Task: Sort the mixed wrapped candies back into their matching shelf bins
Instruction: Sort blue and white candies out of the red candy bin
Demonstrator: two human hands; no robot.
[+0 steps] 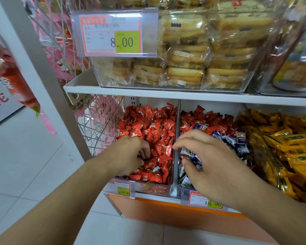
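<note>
I note a white shelf running across the scene, carrying a clear tub of wrapped biscuits with a price tag on its front. Below it stand three clear bins side by side. The left bin holds red candies almost throughout, with one pale wrapper showing near its near edge. The middle bin is plainly mixed: red candies lie heaped at its far side and dark blue and white candies at its near side. The right bin holds yellow candies and appears uniform as far as I can see. My left hand rests in the near part of the left bin, its fingers curled down among the red wrappers; whether they are pinching one I cannot tell. My right hand hovers over the near part of the middle bin, fingers bent and loosely parted, thumb touching the blue and white pile; no candy is visibly gripped. In my judgement the sorting is well short of done: the red heap in the middle bin remains to be carried left, and the stray pale piece in the left bin remains to be checked.
</note>
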